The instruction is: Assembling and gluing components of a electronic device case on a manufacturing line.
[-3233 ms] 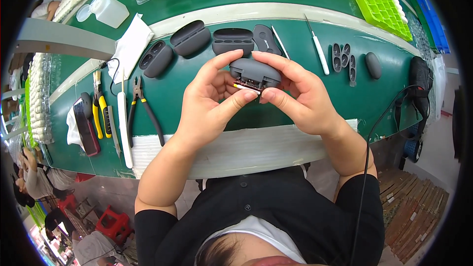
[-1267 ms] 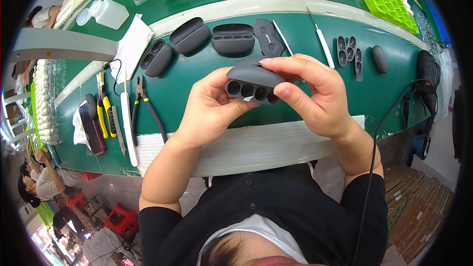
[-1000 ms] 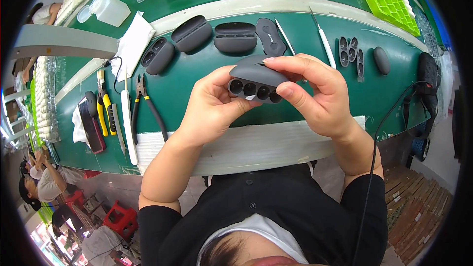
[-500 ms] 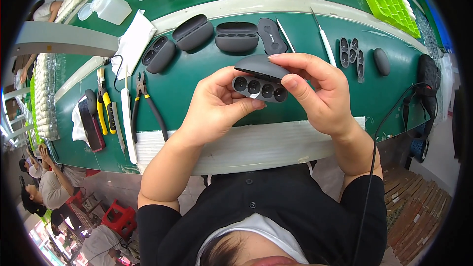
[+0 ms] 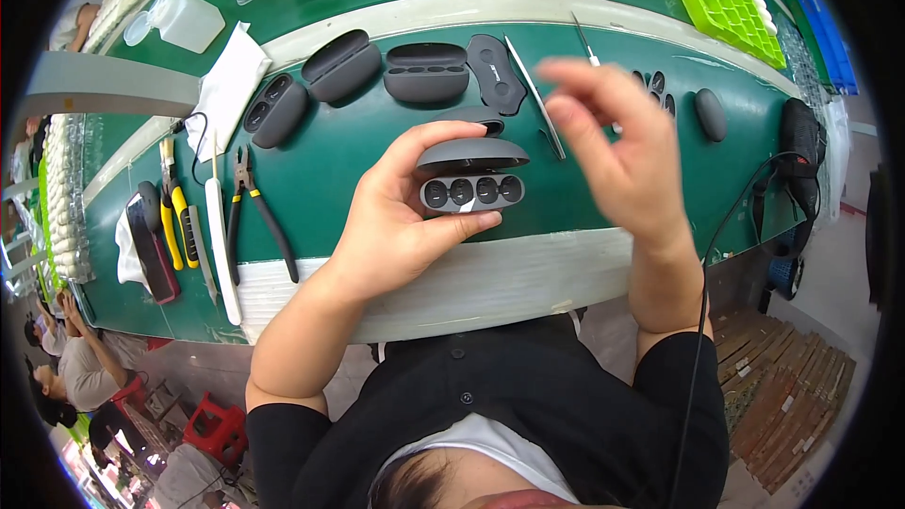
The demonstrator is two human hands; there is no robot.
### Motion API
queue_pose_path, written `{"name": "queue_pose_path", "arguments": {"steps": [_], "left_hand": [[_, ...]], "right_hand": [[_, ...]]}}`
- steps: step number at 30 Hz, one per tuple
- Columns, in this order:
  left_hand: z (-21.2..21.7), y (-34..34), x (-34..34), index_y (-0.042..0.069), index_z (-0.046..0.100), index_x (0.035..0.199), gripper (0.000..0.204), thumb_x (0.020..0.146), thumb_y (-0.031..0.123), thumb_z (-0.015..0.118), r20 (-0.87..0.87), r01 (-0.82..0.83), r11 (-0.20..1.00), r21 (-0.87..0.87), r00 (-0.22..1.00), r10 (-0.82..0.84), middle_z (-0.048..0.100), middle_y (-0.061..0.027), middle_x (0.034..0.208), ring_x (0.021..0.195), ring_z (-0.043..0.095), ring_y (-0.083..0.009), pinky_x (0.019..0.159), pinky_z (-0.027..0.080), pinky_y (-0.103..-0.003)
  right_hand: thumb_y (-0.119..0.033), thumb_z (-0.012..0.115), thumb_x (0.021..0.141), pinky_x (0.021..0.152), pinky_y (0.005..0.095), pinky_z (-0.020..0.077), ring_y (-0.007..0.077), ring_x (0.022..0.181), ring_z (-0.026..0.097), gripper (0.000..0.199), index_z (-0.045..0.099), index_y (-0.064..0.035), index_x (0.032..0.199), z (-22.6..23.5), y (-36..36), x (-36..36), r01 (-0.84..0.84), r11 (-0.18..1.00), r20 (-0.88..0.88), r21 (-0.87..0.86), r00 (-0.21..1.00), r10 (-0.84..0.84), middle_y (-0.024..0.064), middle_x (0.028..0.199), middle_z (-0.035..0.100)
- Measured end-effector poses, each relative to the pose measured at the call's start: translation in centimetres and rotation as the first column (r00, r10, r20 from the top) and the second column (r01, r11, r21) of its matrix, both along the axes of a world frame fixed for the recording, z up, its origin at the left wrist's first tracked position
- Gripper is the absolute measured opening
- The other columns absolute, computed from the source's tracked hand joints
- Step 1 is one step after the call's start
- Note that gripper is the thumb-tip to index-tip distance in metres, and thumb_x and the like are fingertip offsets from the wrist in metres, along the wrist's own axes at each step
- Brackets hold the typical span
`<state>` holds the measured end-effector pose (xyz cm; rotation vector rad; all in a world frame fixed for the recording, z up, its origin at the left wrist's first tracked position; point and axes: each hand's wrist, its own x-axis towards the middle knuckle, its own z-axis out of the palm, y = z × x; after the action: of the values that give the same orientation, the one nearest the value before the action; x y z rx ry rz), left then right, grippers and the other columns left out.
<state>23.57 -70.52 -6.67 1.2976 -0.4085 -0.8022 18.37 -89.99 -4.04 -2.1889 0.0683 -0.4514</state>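
My left hand grips a dark grey earbud-style case, its domed lid partly raised. A row of several round black wells in a grey insert shows along its front, between the thumb and the lid. Part of another dark grey piece shows just behind the case; whether it is touched is unclear. My right hand is in the air to the right, apart from the case and slightly blurred. Its thumb and fingers are spread, with nothing seen between them. Beneath it, grey well inserts are partly hidden.
Along the back stand grey cases and a flat dark piece, beside a slim pointed tool. Diagonal cutters, a white stick and a phone lie left. A dark oval piece lies right.
My right hand has let go of the case and moved up and to the right. My left hand keeps its hold on the case. The whole view has shifted a little.
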Motion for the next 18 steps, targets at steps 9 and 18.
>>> {"name": "queue_pose_path", "arguments": {"steps": [9,18], "left_hand": [[-1.5,-0.7,-1.4,0.007,0.041,0.117,0.056,0.07,-0.006,0.067,-0.008,0.052,0.999,0.005,0.999,-0.052,0.054,-0.0058,0.104,0.091,0.058,-0.0124,0.075,0.052,-0.026],[-2.2,-1.0,-1.4,0.008,0.043,0.113,0.051,0.07,-0.005,0.067,0.091,0.017,0.995,0.097,0.996,-0.026,0.054,-0.007,0.105,0.09,0.06,-0.0143,0.071,0.052,-0.026]], "right_hand": [[-0.013,0.05,0.085,0.061,0.0392,0.0478,0.0309,0.072,0.058,0.038,0.044,-0.0133,0.123,-3.0,-2.7,1.0,0.014,0.602,-0.256,-0.799,0.896,-0.362,0.0126,0.086,0.055],[-0.009,0.043,0.086,0.061,0.0366,0.0476,0.0313,0.074,0.058,0.035,0.049,-0.0177,0.119,-3.7,-3.4,1.7,-0.026,0.579,-0.338,-0.815,0.833,-0.437,0.0131,0.088,0.059]]}}
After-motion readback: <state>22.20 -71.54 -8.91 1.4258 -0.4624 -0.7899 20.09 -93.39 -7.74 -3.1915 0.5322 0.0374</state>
